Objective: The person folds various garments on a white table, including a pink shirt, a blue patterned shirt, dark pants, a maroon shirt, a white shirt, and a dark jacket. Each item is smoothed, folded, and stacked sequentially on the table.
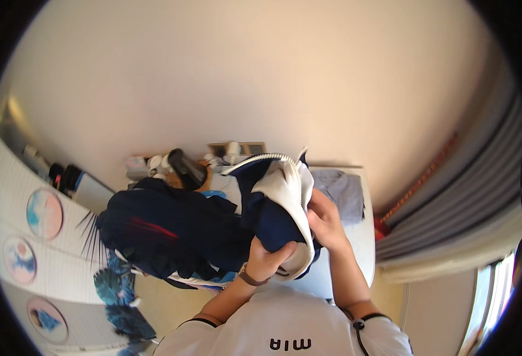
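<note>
Between my hands is a navy and white zip-up jacket (279, 222), bunched up in front of my chest with its pale zipper curving along the upper edge. My left hand (265, 258), with a watch on the wrist, grips the lower left part of the jacket, thumb on top. On the other side, my right hand (325, 218) has its fingers against the white zippered edge, partly hidden by the fabric. A large heap of dark navy clothing (167, 227) with a red mark lies to the left, meeting the jacket.
A folded grey collared shirt (341, 193) lies on the white table (367, 249) at right. Behind the heap stand a black bottle-like container (187, 169) and several small items. A wall socket panel (254, 148) sits behind. Grey curtains (456, 209) hang to the right.
</note>
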The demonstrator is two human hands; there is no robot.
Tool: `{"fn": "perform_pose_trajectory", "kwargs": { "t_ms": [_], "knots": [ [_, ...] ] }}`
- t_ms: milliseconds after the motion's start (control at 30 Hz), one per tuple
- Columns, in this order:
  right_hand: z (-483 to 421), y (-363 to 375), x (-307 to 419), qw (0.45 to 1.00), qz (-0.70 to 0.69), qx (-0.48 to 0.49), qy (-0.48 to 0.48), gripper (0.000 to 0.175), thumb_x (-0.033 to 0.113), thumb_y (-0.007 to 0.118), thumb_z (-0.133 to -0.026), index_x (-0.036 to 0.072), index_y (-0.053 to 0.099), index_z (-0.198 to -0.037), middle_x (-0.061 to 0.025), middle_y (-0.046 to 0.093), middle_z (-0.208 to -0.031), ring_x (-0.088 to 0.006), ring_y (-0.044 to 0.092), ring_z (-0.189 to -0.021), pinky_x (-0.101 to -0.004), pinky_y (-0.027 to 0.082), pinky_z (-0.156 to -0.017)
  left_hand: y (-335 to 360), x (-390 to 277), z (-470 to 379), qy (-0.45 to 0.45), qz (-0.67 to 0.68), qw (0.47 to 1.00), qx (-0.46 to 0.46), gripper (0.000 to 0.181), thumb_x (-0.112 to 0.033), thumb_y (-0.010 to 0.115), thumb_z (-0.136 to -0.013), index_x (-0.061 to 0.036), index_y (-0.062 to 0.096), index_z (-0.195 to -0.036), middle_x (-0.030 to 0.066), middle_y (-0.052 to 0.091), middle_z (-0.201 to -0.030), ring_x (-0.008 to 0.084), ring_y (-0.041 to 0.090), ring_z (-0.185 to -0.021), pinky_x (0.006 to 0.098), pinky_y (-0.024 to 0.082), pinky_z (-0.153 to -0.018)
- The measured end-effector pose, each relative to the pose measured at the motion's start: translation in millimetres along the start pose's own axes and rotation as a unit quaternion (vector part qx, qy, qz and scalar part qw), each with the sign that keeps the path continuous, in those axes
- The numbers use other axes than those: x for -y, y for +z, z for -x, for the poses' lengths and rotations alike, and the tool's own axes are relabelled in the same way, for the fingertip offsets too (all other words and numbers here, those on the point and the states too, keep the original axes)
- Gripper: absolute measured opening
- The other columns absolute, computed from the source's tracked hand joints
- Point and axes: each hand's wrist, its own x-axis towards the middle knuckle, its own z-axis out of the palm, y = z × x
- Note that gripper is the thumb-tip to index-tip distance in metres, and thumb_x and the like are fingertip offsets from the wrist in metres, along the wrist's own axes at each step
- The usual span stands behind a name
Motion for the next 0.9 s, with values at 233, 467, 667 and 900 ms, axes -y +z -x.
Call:
{"fn": "perform_pose_trajectory", "kwargs": {
  "t_ms": [233, 467, 667, 900],
  "knots": [
    [93, -30, -124, 0.948, 0.051, 0.181, 0.259, 0.067, 0.018, 0.081, -0.077, 0.000, 0.052, -0.134, -0.0084, 0.064, -0.120, -0.0157, 0.057, -0.111, -0.0316, 0.045, -0.096, -34, -34, 13, 0.006, 0.145, 0.976, -0.159, 0.033, -0.001, 0.063, -0.091, 0.0026, 0.058, -0.123, 0.0069, 0.066, -0.113, 0.0134, 0.064, -0.098, 0.0281, 0.052, -0.084],
    [18, 65, -86, 0.952, 0.166, 0.155, 0.207, 0.041, 0.007, 0.073, -0.082, -0.001, 0.062, -0.120, -0.0063, 0.069, -0.104, -0.0132, 0.061, -0.097, -0.0297, 0.048, -0.089, -148, -103, -7, 0.107, -0.037, 0.910, -0.399, 0.029, -0.020, 0.061, -0.096, -0.0009, 0.060, -0.119, 0.0026, 0.065, -0.104, 0.0106, 0.060, -0.084, 0.0288, 0.051, -0.075],
    [-49, 170, -110, 0.903, 0.342, 0.242, -0.091, 0.081, 0.027, 0.075, -0.081, 0.013, 0.034, -0.149, -0.0218, 0.039, -0.147, -0.0371, 0.042, -0.132, -0.0469, 0.035, -0.108, -401, -101, -10, 0.093, -0.477, 0.671, -0.560, 0.058, -0.027, 0.066, -0.090, 0.0081, 0.045, -0.132, 0.0204, 0.063, -0.102, 0.0297, 0.061, -0.087, 0.0368, 0.050, -0.080],
    [29, 134, -212, 0.753, 0.585, 0.291, -0.073, 0.081, 0.047, 0.072, -0.079, 0.036, 0.035, -0.150, -0.0295, 0.019, -0.155, -0.0453, 0.030, -0.139, -0.0584, 0.033, -0.104, -284, 38, 58, -0.129, -0.646, 0.610, -0.440, 0.061, -0.023, 0.057, -0.093, -0.0009, 0.036, -0.145, 0.0288, 0.032, -0.149, 0.0438, 0.031, -0.139, 0.0637, 0.033, -0.104]
  ]
}}
